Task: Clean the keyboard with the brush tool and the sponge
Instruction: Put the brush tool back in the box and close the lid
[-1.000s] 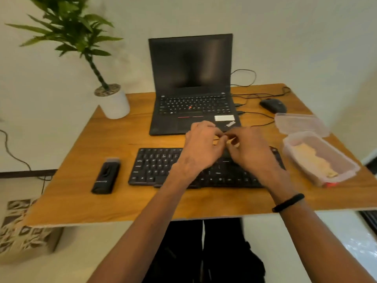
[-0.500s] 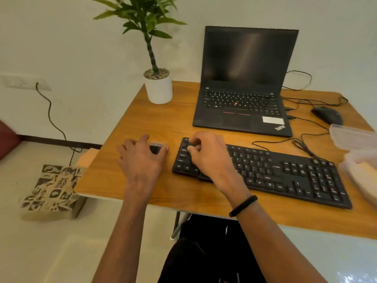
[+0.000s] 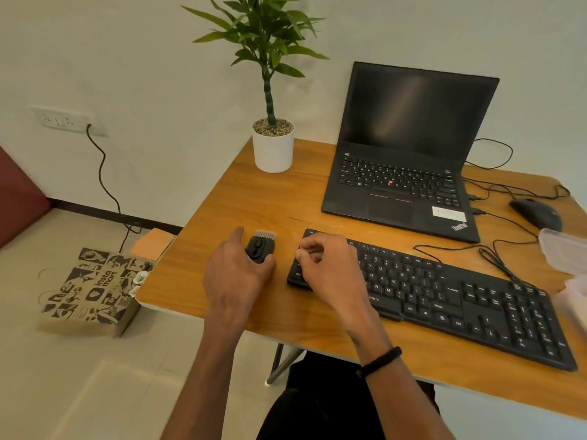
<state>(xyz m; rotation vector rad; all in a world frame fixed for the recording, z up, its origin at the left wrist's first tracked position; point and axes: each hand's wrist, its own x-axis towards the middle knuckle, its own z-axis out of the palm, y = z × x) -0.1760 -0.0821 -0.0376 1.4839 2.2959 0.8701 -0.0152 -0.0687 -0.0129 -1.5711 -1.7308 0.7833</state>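
Observation:
A small black brush tool [image 3: 258,249] with pale bristles at its far end lies on the wooden table [image 3: 254,198], left of the black keyboard [image 3: 444,300]. My left hand [image 3: 235,277] grips the tool, thumb on its left side and fingers wrapped round its near right side. My right hand [image 3: 330,268] rests on the keyboard's left end with its fingers bent down onto the keys, holding nothing. The sponge cannot be made out; only the edge of a clear plastic container [image 3: 575,296] shows at the far right.
An open black laptop [image 3: 403,173] stands behind the keyboard, with a black mouse [image 3: 536,212] and cables to its right. A potted plant [image 3: 273,147] sits at the back left corner. A clear lid [image 3: 565,249] lies at the right edge. A printed paper bag [image 3: 92,287] stands on the floor.
Both hands left the middle of the keyboard and moved left. My left hand reached the brush tool and now grips it; my right hand settled on the keyboard's left end. The view swung left.

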